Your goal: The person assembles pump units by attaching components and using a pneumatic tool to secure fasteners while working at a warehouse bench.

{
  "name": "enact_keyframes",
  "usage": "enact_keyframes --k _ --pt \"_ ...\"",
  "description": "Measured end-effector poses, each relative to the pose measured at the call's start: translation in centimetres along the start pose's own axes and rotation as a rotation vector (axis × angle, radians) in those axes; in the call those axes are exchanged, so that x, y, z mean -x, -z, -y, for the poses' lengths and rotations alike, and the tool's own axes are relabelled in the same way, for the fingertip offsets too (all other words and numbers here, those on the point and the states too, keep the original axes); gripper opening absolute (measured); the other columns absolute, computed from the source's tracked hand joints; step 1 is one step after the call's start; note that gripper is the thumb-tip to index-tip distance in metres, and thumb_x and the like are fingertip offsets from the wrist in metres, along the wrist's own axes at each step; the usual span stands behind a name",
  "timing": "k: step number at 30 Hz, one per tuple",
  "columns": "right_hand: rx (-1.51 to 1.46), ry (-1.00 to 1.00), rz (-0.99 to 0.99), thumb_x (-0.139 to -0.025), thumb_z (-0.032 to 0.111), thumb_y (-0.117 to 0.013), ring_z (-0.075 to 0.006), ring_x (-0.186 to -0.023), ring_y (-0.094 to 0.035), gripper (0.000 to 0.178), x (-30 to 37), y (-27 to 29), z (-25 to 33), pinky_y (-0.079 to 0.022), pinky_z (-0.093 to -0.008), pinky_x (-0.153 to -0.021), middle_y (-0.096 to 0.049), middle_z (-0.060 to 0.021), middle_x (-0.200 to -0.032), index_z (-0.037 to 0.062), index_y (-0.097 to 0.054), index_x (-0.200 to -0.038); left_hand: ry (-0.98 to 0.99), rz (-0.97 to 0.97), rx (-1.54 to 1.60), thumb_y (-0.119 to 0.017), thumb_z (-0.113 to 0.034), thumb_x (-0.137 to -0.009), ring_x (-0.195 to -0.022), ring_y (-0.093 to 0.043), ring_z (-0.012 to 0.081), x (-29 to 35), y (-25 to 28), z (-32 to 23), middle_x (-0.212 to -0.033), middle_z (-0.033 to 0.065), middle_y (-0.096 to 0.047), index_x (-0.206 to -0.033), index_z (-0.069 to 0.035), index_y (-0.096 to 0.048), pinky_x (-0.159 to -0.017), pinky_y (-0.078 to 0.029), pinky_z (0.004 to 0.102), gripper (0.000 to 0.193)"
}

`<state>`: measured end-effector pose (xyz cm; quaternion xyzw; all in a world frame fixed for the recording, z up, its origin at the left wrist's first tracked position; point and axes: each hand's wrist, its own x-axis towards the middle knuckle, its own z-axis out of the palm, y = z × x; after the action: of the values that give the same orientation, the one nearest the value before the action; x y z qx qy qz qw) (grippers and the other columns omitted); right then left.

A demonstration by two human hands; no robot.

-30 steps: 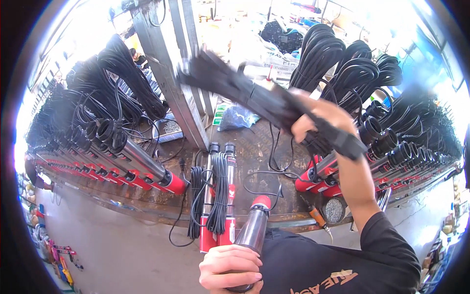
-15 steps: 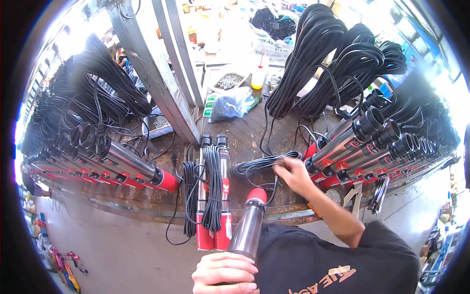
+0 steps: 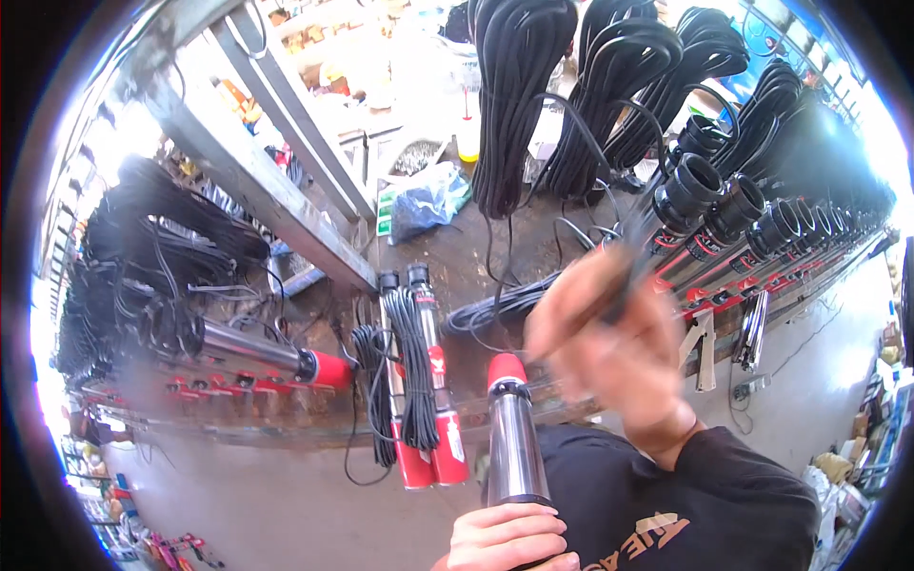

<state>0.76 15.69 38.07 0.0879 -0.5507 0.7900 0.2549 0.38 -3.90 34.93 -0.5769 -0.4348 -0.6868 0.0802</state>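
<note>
A brown, worn desk [image 3: 452, 249] is seen from above, its front edge bowed by the lens. Along its right side a long row of steel cylinders [image 3: 731, 207] with black collars is ranged, slanting away from the worn camera; along the left side a second row [image 3: 252, 347] is partly blurred, its nearest cylinder ending in a red cap. Between the left row and the middle of the desk, a grey metal post [image 3: 257, 181] is set at a slant. Large looped coils of black cable [image 3: 519, 105] are stood behind the right row.

A single steel cylinder [image 3: 519, 447] is held in front of the desk, its red cap directed toward the front edge and its dark end toward the person; whether the desk is touched by it cannot be told. The dark end is encircled by the curled fingers of the left hand [image 3: 509, 542]. The right hand [image 3: 609, 343] is raised to the right of the red cap and blurred; whether it is spread or closed cannot be told.

Two slimmer red-ended cylinders [image 3: 438, 366] are laid side by side to the left, partly covered by bundled cable [image 3: 412, 366]. Near the right hand, a smaller cable bundle [image 3: 500, 305] is laid flat. Farther back, a clear bag [image 3: 424, 209] with dark contents is placed.
</note>
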Motion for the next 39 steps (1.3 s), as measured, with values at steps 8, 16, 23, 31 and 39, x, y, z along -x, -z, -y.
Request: enact_keyframes --k 8,16,23,31,39 --pt "0.206 -0.122 0.327 -0.103 0.005 -0.045 -0.0144 -0.110 -0.057 0.024 -5.7 3.0 -8.4 -0.042 -0.0327 -0.099 -0.060 -0.0069 -0.113 0.0047 -0.046 -0.127 0.111 -0.101 -0.109 -0.074 -0.002 -0.064 -0.067 -0.069 0.0311 1.1 2.3 -1.0 -0.080 0.0172 -0.065 -0.094 0.005 -0.067 -0.063 -0.060 0.0432 0.031" --pt "0.932 -0.495 0.139 -0.108 0.035 -0.031 -0.0295 -0.078 -0.062 0.047 6.2 14.3 -29.4 -0.051 -0.0411 -0.077 -0.062 -0.0107 -0.081 0.0031 -0.060 -0.089 0.115 -0.150 0.030 -0.076 -0.004 -0.069 -0.065 -0.068 0.0301 3.8 8.9 -1.4 -0.080 0.0153 -0.064 -0.094 0.002 -0.063 -0.062 -0.059 0.0428 0.029" --pt "0.628 -0.175 0.353 -0.100 0.025 -0.039 -0.0340 -0.094 -0.066 0.037 11.8 8.6 -29.1 -0.050 -0.0431 -0.086 -0.070 -0.0134 -0.099 0.0060 -0.070 -0.105 0.177 -0.217 0.091 -0.077 -0.013 -0.071 -0.063 -0.067 0.0263 7.2 14.2 -0.1 -0.076 0.0092 -0.062 -0.090 -0.006 -0.061 -0.059 -0.058 0.0395 0.026" --pt "0.689 -0.292 0.056 -0.097 0.019 -0.047 -0.0390 -0.098 -0.065 0.026 15.4 15.4 -35.8 -0.050 -0.0421 -0.091 -0.069 -0.0158 -0.103 0.0062 -0.068 -0.106 0.209 -0.370 0.084 -0.070 -0.019 -0.075 -0.061 -0.057 0.0228 7.1 17.5 2.6 -0.080 0.0062 -0.050 -0.096 -0.008 -0.056 -0.057 -0.048 0.0376 0.028" --pt "-1.071 -0.959 -1.066 -0.098 0.046 -0.052 -0.0314 -0.113 -0.059 0.048 13.0 7.3 -32.3 -0.046 -0.0512 -0.102 -0.062 -0.0137 -0.121 0.0077 -0.054 -0.126 0.414 -0.687 -0.341 -0.061 -0.023 -0.078 -0.082 -0.057 0.0316 4.2 11.6 1.2 -0.098 0.0141 -0.054 -0.114 -0.003 -0.051 -0.079 -0.052 0.0473 0.042"
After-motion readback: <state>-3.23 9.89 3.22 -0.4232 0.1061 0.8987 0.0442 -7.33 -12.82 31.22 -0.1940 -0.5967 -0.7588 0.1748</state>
